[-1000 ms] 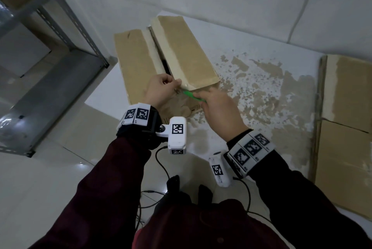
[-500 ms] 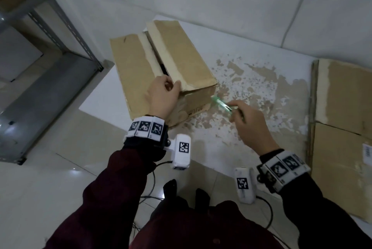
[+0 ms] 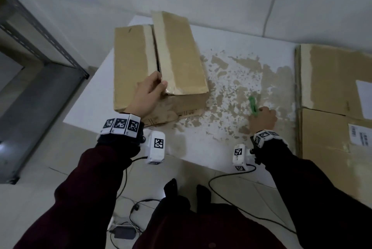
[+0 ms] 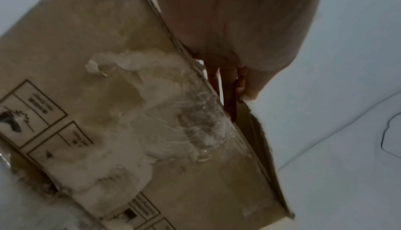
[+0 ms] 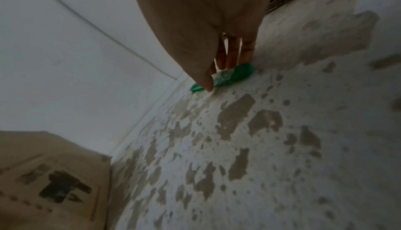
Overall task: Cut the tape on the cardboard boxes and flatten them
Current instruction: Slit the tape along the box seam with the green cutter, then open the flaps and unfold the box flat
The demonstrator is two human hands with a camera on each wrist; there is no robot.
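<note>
A brown cardboard box [image 3: 181, 57] stands on the white platform [image 3: 201, 148], its top seam split and the right flap raised a little. My left hand [image 3: 160, 80] is at the box's near end, with fingers tucked into the seam and the thumb on the right flap's edge, pinching that flap. In the left wrist view the fingers [image 4: 228, 79] reach behind the flap of the box [image 4: 108, 113]. My right hand [image 3: 259, 111] is low over the platform right of the box and holds a green cutter [image 3: 253, 106], which touches the surface [image 5: 234, 75].
Flattened cardboard [image 3: 332, 97] lies at the platform's right side, close to my right hand. A grey metal shelf [image 3: 40, 87] stands on the left. White walls close off the back. Cables [image 3: 128, 218] trail on the floor by my feet.
My right hand has carried the green cutter away from the box's near end, rightward and down to the platform. My left hand stayed at the seam, and the right flap has lifted slightly.
</note>
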